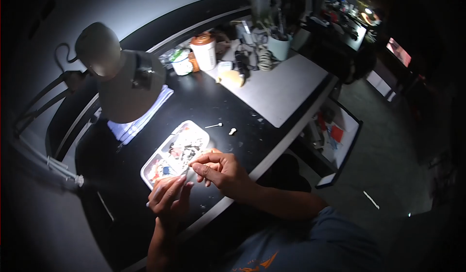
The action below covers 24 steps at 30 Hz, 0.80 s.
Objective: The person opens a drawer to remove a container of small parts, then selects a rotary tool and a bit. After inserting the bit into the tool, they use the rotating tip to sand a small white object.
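Note:
Both hands meet over the near edge of a white tray with compartments (207,132), fingertips almost touching. My left hand (168,197) is closed in a pinch at the tray's lower corner. My right hand (222,176) is closed too, thumb against forefinger. A tiny pale piece seems to lie between the fingertips, too small to name. Small mixed bits, white, black, red and blue, fill the tray. Beyond it on the black table lie a thin white stick with a knobbed end (214,126) and a small white piece (232,131).
A desk lamp (130,85) leans in from the left above a striped cloth (141,122). At the back stand a paper cup with a brown lid (204,53) and a pale cup of tools (279,46). An open drawer (335,141) juts out at the right.

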Each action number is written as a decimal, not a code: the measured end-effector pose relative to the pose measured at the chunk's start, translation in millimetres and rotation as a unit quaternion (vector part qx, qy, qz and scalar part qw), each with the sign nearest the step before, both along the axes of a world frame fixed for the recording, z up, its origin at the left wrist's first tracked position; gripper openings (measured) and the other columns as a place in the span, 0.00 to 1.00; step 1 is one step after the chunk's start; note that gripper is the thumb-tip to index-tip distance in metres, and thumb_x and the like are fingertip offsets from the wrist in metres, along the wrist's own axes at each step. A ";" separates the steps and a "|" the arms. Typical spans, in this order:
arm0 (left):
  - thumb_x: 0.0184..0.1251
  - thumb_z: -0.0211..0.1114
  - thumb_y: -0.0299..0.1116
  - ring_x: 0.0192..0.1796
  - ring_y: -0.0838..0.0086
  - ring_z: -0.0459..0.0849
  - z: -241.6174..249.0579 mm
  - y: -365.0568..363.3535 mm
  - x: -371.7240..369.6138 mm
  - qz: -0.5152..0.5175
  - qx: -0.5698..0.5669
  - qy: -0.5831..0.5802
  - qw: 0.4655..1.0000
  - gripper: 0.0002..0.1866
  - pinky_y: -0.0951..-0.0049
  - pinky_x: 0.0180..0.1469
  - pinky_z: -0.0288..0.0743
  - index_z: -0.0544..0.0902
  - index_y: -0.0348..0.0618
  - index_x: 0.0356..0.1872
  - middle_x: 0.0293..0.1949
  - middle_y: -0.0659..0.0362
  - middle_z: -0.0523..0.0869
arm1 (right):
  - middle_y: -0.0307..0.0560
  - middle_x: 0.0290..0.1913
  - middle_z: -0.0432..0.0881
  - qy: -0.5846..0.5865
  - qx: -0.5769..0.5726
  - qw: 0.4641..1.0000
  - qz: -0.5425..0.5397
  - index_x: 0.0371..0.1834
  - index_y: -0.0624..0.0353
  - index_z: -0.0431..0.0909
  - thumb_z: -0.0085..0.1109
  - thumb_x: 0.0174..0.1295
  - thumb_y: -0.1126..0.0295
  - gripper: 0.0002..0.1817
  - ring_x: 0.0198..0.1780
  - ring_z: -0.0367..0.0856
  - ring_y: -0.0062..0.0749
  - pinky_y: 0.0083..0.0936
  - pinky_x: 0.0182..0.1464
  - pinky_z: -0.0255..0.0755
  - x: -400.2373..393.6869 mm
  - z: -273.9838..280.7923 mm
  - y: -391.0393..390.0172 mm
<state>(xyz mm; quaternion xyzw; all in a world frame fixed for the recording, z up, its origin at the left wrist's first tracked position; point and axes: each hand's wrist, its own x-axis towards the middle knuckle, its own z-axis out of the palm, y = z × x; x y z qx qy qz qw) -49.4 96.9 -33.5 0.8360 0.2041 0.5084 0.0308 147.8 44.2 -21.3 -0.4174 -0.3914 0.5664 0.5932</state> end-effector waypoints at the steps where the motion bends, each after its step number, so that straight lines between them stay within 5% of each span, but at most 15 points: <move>1: 0.59 0.83 0.26 0.38 0.63 0.93 -2.5 -0.7 2.3 -0.011 -0.018 -0.005 1.000 0.14 0.67 0.44 0.86 0.91 0.38 0.45 0.36 0.54 0.93 | 0.45 0.53 0.78 -0.028 0.035 0.999 -0.026 0.54 0.70 0.85 0.64 0.77 0.69 0.13 0.41 0.84 0.20 0.16 0.44 0.78 9.3 -2.1 -9.8; 4: 0.58 0.84 0.25 0.39 0.62 0.93 -8.1 -0.6 -1.7 0.000 -0.023 0.028 0.999 0.15 0.67 0.45 0.86 0.92 0.37 0.46 0.36 0.53 0.93 | 0.47 0.53 0.78 -0.290 0.184 0.911 -0.227 0.52 0.61 0.87 0.64 0.71 0.75 0.09 0.42 0.83 0.20 0.20 0.42 0.80 53.3 -16.8 -52.3; 7: 0.54 0.82 0.20 0.40 0.62 0.93 -11.0 -3.5 1.7 -0.032 -0.063 0.037 0.997 0.17 0.67 0.46 0.85 0.91 0.36 0.47 0.37 0.52 0.93 | 0.46 0.48 0.80 -0.377 0.214 0.800 -0.415 0.45 0.57 0.88 0.64 0.65 0.81 0.09 0.43 0.81 0.25 0.17 0.37 0.77 114.1 -46.3 -98.9; 10: 0.54 0.81 0.21 0.40 0.61 0.92 -10.2 -7.4 9.4 -0.051 -0.075 0.055 0.994 0.17 0.66 0.45 0.84 0.91 0.38 0.47 0.37 0.52 0.93 | 0.51 0.57 0.79 -0.477 0.045 0.692 -0.540 0.54 0.61 0.83 0.65 0.65 0.76 0.14 0.57 0.80 0.45 0.42 0.65 0.71 175.3 -70.8 -166.4; 12: 0.56 0.82 0.23 0.38 0.61 0.92 -10.3 -7.4 15.6 -0.065 -0.067 0.062 0.994 0.16 0.66 0.43 0.83 0.91 0.38 0.47 0.36 0.52 0.92 | 0.56 0.68 0.73 -0.512 -0.080 0.579 -0.629 0.72 0.61 0.72 0.66 0.66 0.73 0.29 0.73 0.68 0.54 0.49 0.76 0.59 209.6 -114.8 -207.3; 14: 0.56 0.82 0.23 0.39 0.60 0.92 -8.6 -7.1 18.8 -0.057 -0.074 0.067 0.993 0.16 0.65 0.44 0.83 0.91 0.38 0.47 0.36 0.52 0.92 | 0.55 0.74 0.71 -0.399 -0.182 0.565 -0.699 0.78 0.61 0.66 0.64 0.73 0.62 0.33 0.77 0.65 0.51 0.47 0.80 0.54 234.0 -156.5 -230.0; 17: 0.54 0.80 0.20 0.42 0.60 0.93 -4.6 -6.9 24.1 -0.041 -0.076 0.068 0.994 0.16 0.65 0.47 0.84 0.91 0.37 0.46 0.38 0.52 0.93 | 0.50 0.78 0.69 0.085 -0.095 0.778 -0.615 0.81 0.62 0.65 0.60 0.77 0.51 0.37 0.78 0.68 0.42 0.39 0.80 0.59 248.6 -183.5 -236.6; 24: 0.52 0.81 0.20 0.43 0.61 0.93 12.5 -9.3 52.0 -0.035 -0.088 0.073 0.993 0.18 0.65 0.50 0.85 0.91 0.36 0.46 0.40 0.52 0.94 | 0.49 0.84 0.61 0.127 -0.033 0.863 -0.488 0.85 0.68 0.53 0.45 0.83 0.43 0.43 0.81 0.63 0.39 0.37 0.82 0.54 238.2 -169.6 -199.6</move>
